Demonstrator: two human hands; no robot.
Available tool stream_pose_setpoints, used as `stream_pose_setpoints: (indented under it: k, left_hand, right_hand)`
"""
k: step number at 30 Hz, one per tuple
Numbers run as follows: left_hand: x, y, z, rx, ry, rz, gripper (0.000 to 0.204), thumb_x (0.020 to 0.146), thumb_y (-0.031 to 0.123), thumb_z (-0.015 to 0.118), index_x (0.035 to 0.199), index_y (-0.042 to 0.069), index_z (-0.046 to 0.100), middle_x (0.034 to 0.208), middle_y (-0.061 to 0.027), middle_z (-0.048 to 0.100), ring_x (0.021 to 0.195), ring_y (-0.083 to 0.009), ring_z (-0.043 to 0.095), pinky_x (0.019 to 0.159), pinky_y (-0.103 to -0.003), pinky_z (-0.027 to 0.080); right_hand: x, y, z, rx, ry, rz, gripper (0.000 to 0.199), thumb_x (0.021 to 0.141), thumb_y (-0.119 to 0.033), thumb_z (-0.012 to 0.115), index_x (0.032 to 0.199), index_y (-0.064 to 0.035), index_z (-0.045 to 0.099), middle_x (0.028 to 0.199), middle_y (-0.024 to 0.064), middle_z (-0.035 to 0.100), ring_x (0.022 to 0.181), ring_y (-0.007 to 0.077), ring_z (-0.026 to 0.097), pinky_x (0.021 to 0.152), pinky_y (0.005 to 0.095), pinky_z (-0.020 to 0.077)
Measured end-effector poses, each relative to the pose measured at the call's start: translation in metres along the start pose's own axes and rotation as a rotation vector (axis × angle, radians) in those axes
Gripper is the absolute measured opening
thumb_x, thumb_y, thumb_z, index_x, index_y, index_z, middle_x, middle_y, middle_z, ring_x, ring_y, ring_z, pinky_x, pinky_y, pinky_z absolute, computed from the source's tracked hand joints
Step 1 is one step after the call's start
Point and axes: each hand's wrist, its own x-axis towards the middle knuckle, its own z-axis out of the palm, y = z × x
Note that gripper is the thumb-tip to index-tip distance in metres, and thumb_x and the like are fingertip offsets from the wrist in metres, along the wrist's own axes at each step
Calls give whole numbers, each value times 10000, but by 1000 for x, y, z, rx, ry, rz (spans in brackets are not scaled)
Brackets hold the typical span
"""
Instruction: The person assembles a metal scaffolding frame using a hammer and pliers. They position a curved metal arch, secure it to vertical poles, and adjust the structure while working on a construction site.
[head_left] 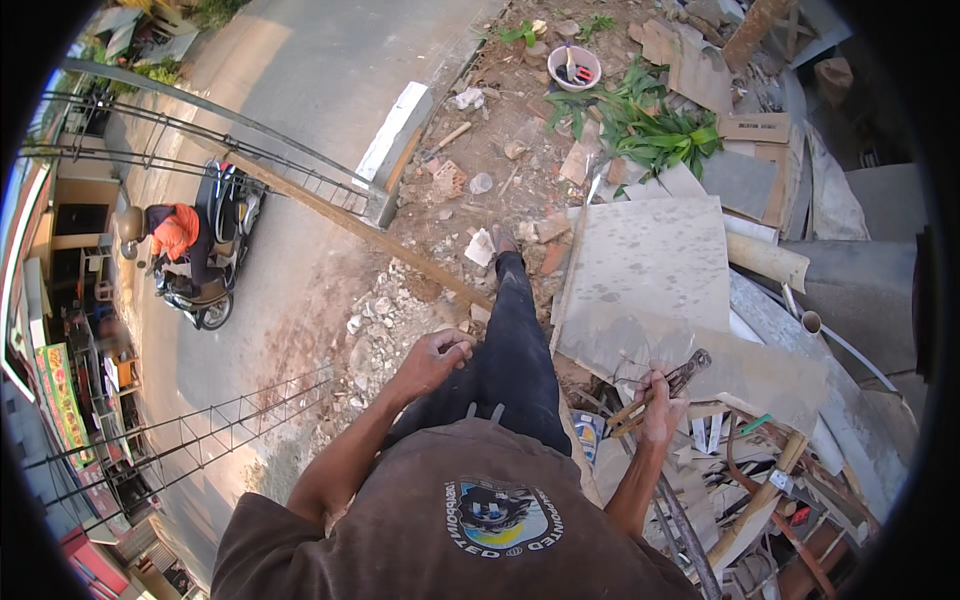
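My right hand (658, 408) is closed around a pair of rusty pincers (688, 371). Their jaws point up and away to the right, and the handles run back past my fingers. A few thin wires seem to stick out by that hand, over the grey board (650, 260). My left hand (434, 362) hangs in front of my left thigh with its fingers curled in. Whatever it may hold is hidden in the palm. One bare foot (503, 239) stands forward on the rubble.
A wooden beam (360, 232) and rebar cages (200, 425) cross at left. Beyond them a rider on a motorbike (215, 215) is on the road. Scrap boards and pipes (765, 258) pile up at right. A pink basin with tools (574, 69) sits ahead near green leaves (660, 130).
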Motion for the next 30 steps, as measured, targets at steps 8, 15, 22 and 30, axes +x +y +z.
stream_pose_setpoints:
  k: [8,15,22,30]
  left_hand:
    - [124,65,-39,178,18,98,282,1029,229,577,1142,0,699,937,-88,713,869,-164,659,821,-336,527]
    - [245,241,17,588,-44,1040,361,967,201,647,1284,28,624,1283,-165,611,1214,-357,576,1043,-462,453]
    - [315,321,-47,576,-153,853,275,1037,289,555,1086,69,714,954,-166,720,908,-388,690,779,-481,538]
    - [419,414,-165,263,219,466,281,1060,270,575,1107,31,714,730,2,628,589,-88,517,562,-271,420]
  right_hand:
    - [143,-21,86,273,-184,-19,133,910,-104,599,957,19,615,689,36,511,601,161,532,522,294,443]
    - [201,-75,179,480,-563,146,189,901,-156,622,933,30,606,661,25,470,578,148,486,553,295,437]
    - [273,-131,241,469,-334,95,341,1022,-261,625,1180,41,602,980,126,668,585,122,559,514,254,451]
    - [360,-84,258,304,-51,335,262,1013,-228,643,1151,-6,626,795,22,634,562,83,541,471,242,449]
